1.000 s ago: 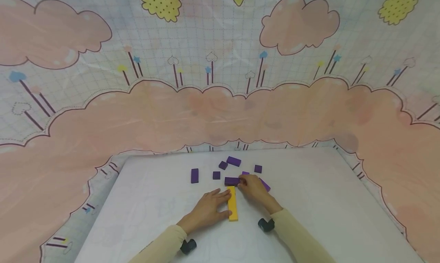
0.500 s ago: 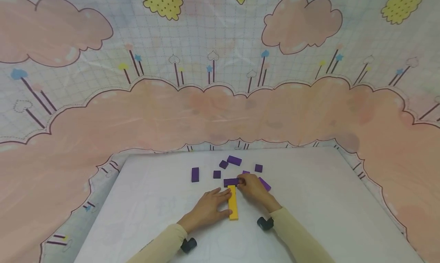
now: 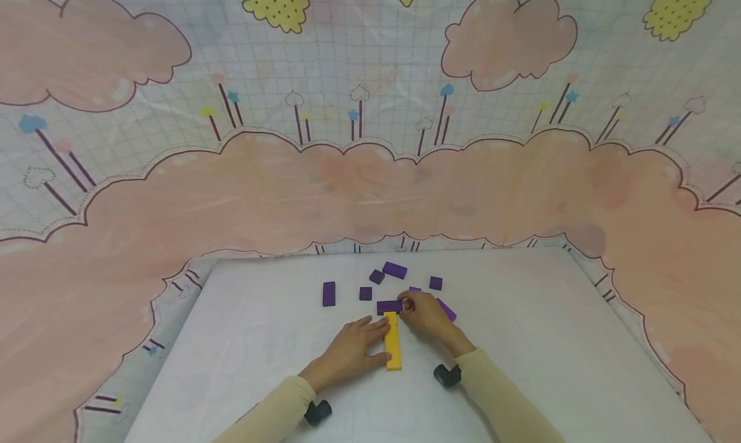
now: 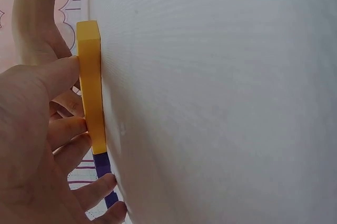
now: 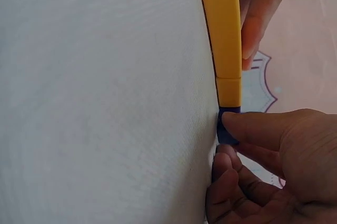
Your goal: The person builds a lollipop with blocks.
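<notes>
A long yellow block (image 3: 393,343) lies lengthwise on the white table; in the right wrist view a seam crosses it near its far end. My left hand (image 3: 350,350) rests against it, thumb near the close end and fairly straight fingers toward the far end. Set crosswise against that far end is a dark purple rectangular block (image 3: 388,307), making a T shape. My right hand (image 3: 429,316) pinches this purple block's right end; in the right wrist view the thumb (image 5: 253,126) covers part of it. The right hand's other fingers are curled close to the tabletop.
Purple cubes (image 3: 366,294) (image 3: 377,276) (image 3: 436,283) and longer purple blocks (image 3: 329,294) (image 3: 395,271) lie scattered beyond the hands. Another long one (image 3: 446,310) is partly behind the right hand. A patterned cloth (image 3: 370,192) hangs behind the table (image 3: 243,340).
The crosswise purple block has shifted slightly left and nearer, against the yellow block's far end, with my right hand on it. My left hand stays on the yellow block.
</notes>
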The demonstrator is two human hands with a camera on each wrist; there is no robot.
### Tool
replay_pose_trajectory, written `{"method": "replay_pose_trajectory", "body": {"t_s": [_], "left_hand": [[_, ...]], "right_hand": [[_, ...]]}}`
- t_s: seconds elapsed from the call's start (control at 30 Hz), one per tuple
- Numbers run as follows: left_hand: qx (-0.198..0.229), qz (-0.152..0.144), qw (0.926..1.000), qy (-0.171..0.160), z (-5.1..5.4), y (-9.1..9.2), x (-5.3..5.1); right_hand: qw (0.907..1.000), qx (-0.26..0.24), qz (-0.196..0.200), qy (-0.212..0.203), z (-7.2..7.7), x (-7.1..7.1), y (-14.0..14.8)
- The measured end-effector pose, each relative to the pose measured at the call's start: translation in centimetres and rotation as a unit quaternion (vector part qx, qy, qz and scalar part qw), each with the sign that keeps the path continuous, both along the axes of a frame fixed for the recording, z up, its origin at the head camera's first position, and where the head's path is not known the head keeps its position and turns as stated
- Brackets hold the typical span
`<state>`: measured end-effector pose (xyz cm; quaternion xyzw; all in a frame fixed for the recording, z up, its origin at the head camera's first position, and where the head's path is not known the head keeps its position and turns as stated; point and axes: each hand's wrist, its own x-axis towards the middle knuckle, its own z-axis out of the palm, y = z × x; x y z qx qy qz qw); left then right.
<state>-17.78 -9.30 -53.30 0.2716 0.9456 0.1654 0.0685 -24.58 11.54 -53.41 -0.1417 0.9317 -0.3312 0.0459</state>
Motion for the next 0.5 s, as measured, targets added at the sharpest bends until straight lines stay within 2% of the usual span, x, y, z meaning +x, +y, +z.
{"method": "replay_pose_trajectory", "body": {"t_s": [0.5], "left_hand": [[-0.004, 0.000, 1.0000, 0.004, -0.17, 0.11, 0.04]], "right_hand": [[0.9998, -0.002, -0.007, -0.016, -0.24, -0.06, 0.04]]}}
